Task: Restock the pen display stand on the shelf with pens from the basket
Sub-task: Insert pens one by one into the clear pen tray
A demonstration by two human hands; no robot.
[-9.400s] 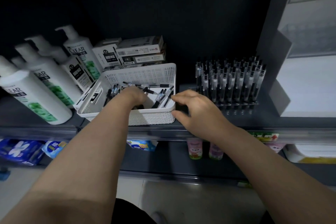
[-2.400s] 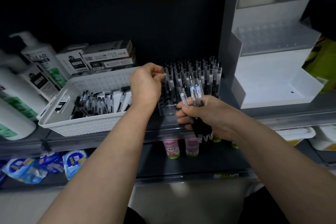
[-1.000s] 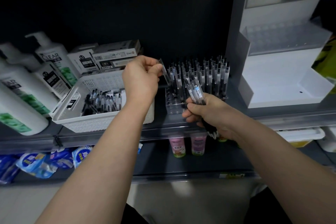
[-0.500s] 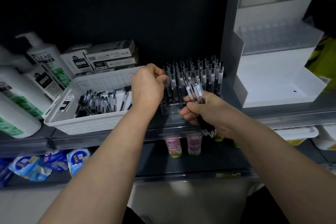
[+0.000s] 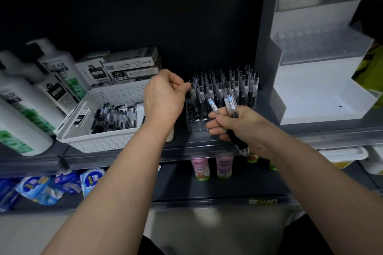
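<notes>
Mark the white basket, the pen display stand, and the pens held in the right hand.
white basket [image 5: 99, 142], head view, front wall.
pen display stand [image 5: 195, 125], head view, clear base's front-left corner.
bunch of pens [image 5: 230, 103], head view, labelled barrel of one pen.

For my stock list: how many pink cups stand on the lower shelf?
2. The first pink cup stands below the pen display stand; the second pink cup is beside it. Others may hide behind the right hand.

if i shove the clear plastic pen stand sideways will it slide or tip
The clear plastic pen stand probably slides rather than tips: its base looks wide and low on the smooth dark shelf. Its upright black pens likely rattle or lean, since they stand loose in holes.
</notes>
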